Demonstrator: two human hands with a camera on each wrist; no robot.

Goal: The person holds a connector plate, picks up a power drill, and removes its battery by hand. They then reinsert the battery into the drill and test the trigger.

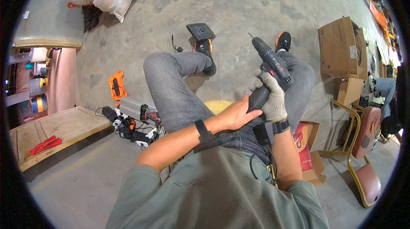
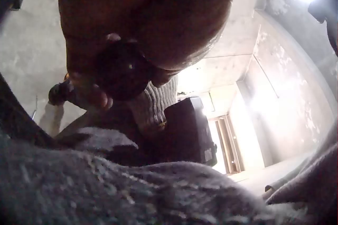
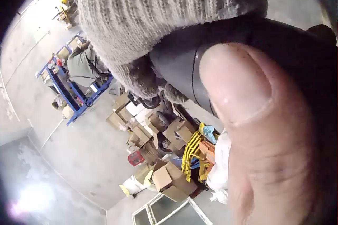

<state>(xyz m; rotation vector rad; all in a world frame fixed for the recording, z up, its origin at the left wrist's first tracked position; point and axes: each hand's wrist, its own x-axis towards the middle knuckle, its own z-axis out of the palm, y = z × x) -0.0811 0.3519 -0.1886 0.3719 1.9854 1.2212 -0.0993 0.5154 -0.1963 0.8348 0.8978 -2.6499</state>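
A black cordless drill [image 1: 270, 56] with red marks lies across the lap, its thin bit [image 1: 251, 35] aimed away from the body. My right hand [image 1: 275, 98], in a grey knitted glove, grips the drill's handle. At the handle's lower end, the bare left hand [image 1: 235, 114] holds the dark battery end [image 1: 258, 97] between thumb and fingers. The right wrist view shows the left thumb [image 3: 237, 85] pressed along a black casing [image 3: 177, 64] with a thin seam. In the left wrist view, bare fingers surround the dark round end [image 2: 124, 72].
A flat black tray-like piece [image 1: 200, 31] lies by the left foot. Electronic parts [image 1: 128, 126] and an orange pouch [image 1: 117, 85] sit on the floor at left. Red gloves [image 1: 45, 145] rest on a wooden board. At right stand a cardboard box [image 1: 337, 49] and a brown chair [image 1: 366, 133].
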